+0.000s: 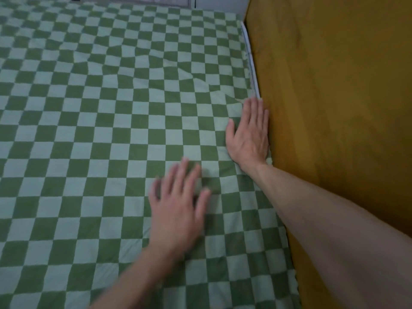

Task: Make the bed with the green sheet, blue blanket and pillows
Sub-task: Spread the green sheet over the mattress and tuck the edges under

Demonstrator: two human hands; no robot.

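The green checkered sheet (89, 134) lies spread over the bed and fills most of the head view, with a few wrinkles near its middle and right side. My right hand (248, 132) rests flat on the sheet's right edge, fingers together, pressed against the yellow headboard. My left hand (178, 206) lies palm down on the sheet a little nearer to me, fingers spread and blurred by motion. Neither hand holds anything. No blue blanket or pillows are in view.
A tall yellow padded headboard (334, 108) runs along the bed's right side. A strip of white mattress (250, 61) shows between sheet and headboard further up. Pale furniture or wall (218, 2) stands beyond the bed's far end.
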